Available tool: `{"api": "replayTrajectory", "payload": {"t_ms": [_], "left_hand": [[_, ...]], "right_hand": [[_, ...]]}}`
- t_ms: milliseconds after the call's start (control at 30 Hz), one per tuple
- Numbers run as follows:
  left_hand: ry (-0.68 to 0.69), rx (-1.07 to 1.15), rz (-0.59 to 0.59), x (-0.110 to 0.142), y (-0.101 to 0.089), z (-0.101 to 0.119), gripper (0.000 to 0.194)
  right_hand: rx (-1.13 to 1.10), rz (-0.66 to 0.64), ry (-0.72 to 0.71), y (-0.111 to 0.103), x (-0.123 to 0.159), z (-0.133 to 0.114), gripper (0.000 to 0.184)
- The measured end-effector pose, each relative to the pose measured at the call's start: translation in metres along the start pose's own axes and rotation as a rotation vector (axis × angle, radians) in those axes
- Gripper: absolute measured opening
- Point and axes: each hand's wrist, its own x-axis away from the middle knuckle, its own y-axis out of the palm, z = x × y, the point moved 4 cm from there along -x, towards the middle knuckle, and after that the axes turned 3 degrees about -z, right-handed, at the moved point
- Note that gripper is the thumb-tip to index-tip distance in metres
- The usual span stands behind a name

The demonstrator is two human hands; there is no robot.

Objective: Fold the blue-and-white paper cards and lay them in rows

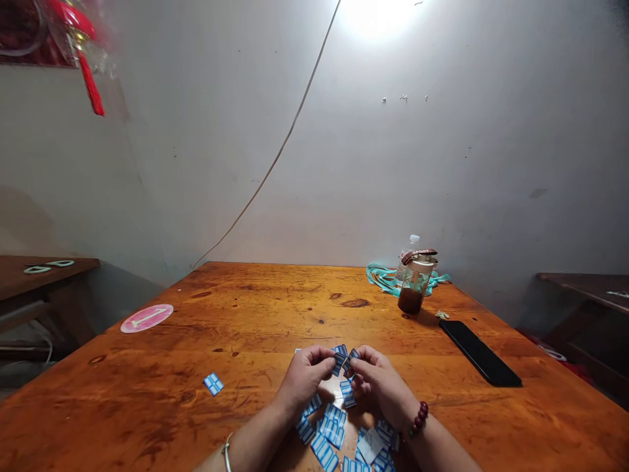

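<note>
Low over the table, my left hand [305, 379] pinches a small flat blue-and-white striped piece [339, 362] between thumb and fingers. Close beside it, my right hand [384, 383] grips another striped piece [350, 358] the same way. Whether the two pieces touch is hard to tell. Beneath and between my hands lies a loose spread of similar striped pieces [333, 426], some overlapping. A white slip [371, 446] with faint marks rests on those near my right forearm. One lone piece [213, 384] sits to the left, apart from the others.
On the wooden table [265, 308], a black phone [479, 353] lies at right. Behind it stand a strapped bottle of dark liquid [411, 292], a clear bottle [414, 241] and turquoise ribbon [381, 278]. A pink oval card [147, 318] lies at left. Scissors [49, 266] rest on a side table.
</note>
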Motion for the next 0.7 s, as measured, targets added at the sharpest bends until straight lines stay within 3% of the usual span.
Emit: {"api": "replayTrajectory", "payload": {"t_ms": [167,500,700], "left_hand": [[0.009,-0.006,0.038,-0.0014,-0.0018,-0.0028,0.014],[-0.041,0.099,-0.103,0.0034,0.0044,0.0015,0.019],[-0.008,0.058,-0.117,0.003,0.0056,0.0013,0.018]], "right_hand": [[0.041,0.011,-0.05,0.0047,0.0013,-0.0043,0.023],[-0.115,-0.039,0.052,0.0028,-0.0006,0.0025,0.026],[-0.188,-0.135,0.089,0.0061,0.0013,0.0041,0.024]]}}
